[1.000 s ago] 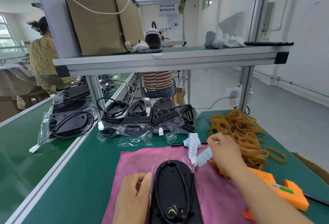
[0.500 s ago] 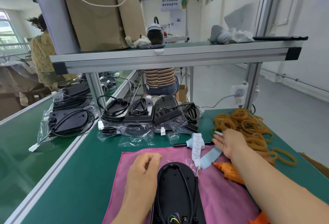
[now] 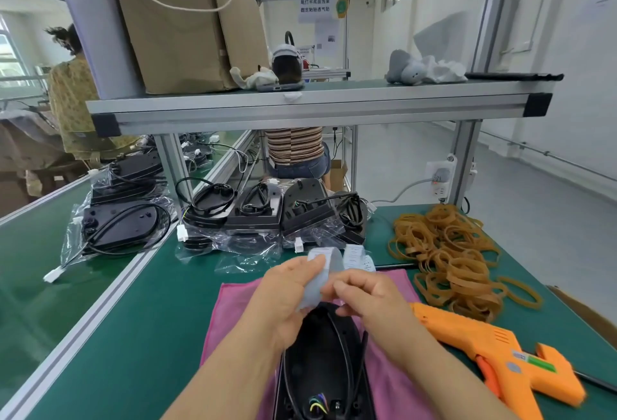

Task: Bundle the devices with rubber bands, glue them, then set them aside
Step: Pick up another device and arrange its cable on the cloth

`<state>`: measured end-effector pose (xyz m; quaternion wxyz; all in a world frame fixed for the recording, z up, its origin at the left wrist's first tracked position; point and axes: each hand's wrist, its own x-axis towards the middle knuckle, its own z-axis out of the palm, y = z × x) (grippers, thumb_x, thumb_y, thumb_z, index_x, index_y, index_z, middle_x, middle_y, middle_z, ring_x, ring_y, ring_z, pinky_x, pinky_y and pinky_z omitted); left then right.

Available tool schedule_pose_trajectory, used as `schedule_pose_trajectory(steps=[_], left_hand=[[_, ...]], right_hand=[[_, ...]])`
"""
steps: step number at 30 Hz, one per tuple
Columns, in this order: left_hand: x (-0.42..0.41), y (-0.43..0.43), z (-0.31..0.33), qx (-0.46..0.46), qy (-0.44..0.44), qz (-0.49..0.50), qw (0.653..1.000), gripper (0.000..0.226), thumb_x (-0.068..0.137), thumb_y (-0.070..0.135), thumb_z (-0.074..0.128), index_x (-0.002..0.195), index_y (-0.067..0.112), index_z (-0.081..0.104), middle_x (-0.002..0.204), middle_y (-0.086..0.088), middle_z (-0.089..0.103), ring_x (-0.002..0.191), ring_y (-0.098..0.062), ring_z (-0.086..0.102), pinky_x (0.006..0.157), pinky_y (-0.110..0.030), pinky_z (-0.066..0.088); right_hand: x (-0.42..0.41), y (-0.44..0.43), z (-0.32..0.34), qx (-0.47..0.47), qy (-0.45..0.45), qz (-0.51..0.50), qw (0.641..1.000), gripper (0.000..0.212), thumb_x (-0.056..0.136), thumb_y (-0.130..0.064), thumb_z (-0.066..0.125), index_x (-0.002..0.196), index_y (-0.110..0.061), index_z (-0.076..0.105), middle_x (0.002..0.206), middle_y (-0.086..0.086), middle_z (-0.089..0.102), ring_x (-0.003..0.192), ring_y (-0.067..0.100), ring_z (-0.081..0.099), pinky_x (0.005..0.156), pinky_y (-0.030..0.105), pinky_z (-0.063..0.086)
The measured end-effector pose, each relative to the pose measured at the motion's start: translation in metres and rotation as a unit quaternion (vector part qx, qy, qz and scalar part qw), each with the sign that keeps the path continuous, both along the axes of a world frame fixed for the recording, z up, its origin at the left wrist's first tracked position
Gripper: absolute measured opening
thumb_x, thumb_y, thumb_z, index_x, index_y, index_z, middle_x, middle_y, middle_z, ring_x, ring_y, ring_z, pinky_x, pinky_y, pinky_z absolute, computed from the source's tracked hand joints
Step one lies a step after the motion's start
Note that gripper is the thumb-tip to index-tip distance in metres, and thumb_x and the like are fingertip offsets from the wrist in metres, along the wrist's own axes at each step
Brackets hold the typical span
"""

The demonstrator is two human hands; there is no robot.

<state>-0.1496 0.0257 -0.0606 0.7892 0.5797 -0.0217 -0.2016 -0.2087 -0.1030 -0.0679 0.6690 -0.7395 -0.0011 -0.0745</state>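
Observation:
A black oval device (image 3: 322,363) with a cable looped on it lies on a pink cloth (image 3: 233,313) right in front of me. Above its far end, my left hand (image 3: 287,296) and my right hand (image 3: 370,299) both pinch a pale blue strip (image 3: 319,281) that curls up between them. An orange glue gun (image 3: 490,349) lies on the table to the right of the cloth. Behind it sits a heap of tan rubber bands (image 3: 447,252).
Several black devices in clear bags (image 3: 267,216) line the far side of the green table (image 3: 133,336); more (image 3: 120,219) lie on the left conveyor. An aluminium shelf (image 3: 317,102) spans overhead. A white label sheet (image 3: 357,257) lies behind my hands. Two people sit farther back.
My right hand left the area by the rubber bands and came to the middle with the blue strip. My left hand lifted off the device and took hold of the strip too.

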Motion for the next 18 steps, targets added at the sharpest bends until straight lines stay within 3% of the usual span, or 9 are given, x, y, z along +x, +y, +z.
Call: schedule_pose_trajectory(steps=[3,5,7,9,13,16,18], left_hand=[[-0.002,0.002,-0.004,0.033,-0.049,0.008,0.998,0.014,0.091,0.017,0.065,0.083,0.006,0.067,0.077,-0.015,0.063,0.062,-0.019,0.058,0.058,-0.029,0.049],[-0.006,0.002,-0.006,0.048,-0.071,-0.014,0.996,0.016,0.095,0.013,0.060,0.087,0.005,0.072,0.087,-0.018,0.070,0.073,-0.023,0.064,0.074,-0.038,0.053],[-0.010,0.002,-0.007,0.059,-0.084,-0.035,0.994,0.017,0.097,0.009,0.058,0.095,0.004,0.074,0.098,-0.025,0.072,0.085,-0.030,0.065,0.088,-0.049,0.050],[-0.013,0.001,-0.009,0.080,-0.090,-0.029,0.992,0.013,0.095,0.008,0.062,0.097,0.004,0.074,0.100,-0.029,0.071,0.085,-0.032,0.063,0.085,-0.050,0.048],[-0.013,0.002,-0.011,0.128,-0.126,0.016,0.984,0.008,0.085,0.012,0.075,0.092,0.012,0.071,0.084,-0.013,0.074,0.067,-0.015,0.066,0.062,-0.028,0.053],[-0.013,0.005,-0.010,0.254,-0.287,0.117,0.916,0.025,0.079,0.017,0.081,0.094,0.031,0.067,0.083,0.007,0.069,0.070,-0.001,0.060,0.069,-0.016,0.049],[-0.015,0.006,-0.006,0.283,-0.402,0.134,0.860,0.029,0.079,0.014,0.080,0.098,0.032,0.069,0.086,0.011,0.061,0.076,0.000,0.055,0.072,-0.012,0.044]], right_hand=[[0.006,-0.003,0.002,0.061,0.076,-0.075,0.992,0.027,0.097,-0.013,0.053,0.075,-0.011,0.068,0.081,0.005,0.072,0.072,0.009,0.067,0.060,0.016,0.049],[0.010,-0.003,0.004,0.102,0.135,-0.062,0.984,0.036,0.101,-0.032,0.049,0.087,-0.007,0.071,0.084,0.007,0.073,0.074,0.011,0.068,0.063,0.020,0.050],[0.013,-0.002,0.005,0.138,0.138,-0.042,0.980,0.043,0.102,-0.039,0.045,0.100,-0.006,0.073,0.093,0.008,0.075,0.080,0.013,0.069,0.067,0.022,0.052],[0.016,-0.001,0.006,0.184,0.110,-0.043,0.976,0.035,0.101,-0.032,0.050,0.099,-0.006,0.073,0.092,0.009,0.075,0.076,0.012,0.069,0.063,0.022,0.054],[0.020,-0.002,0.008,0.227,0.090,-0.060,0.968,0.014,0.094,-0.012,0.061,0.089,-0.005,0.072,0.079,0.010,0.071,0.066,0.012,0.065,0.066,0.026,0.052],[0.022,-0.006,0.008,0.223,0.093,-0.076,0.967,0.013,0.095,-0.013,0.059,0.088,-0.009,0.070,0.071,0.001,0.071,0.061,0.007,0.065,0.063,0.021,0.051],[0.021,-0.008,0.008,0.225,0.094,-0.077,0.967,0.014,0.096,-0.013,0.058,0.092,-0.007,0.070,0.073,0.004,0.072,0.063,0.011,0.066,0.063,0.023,0.052]])
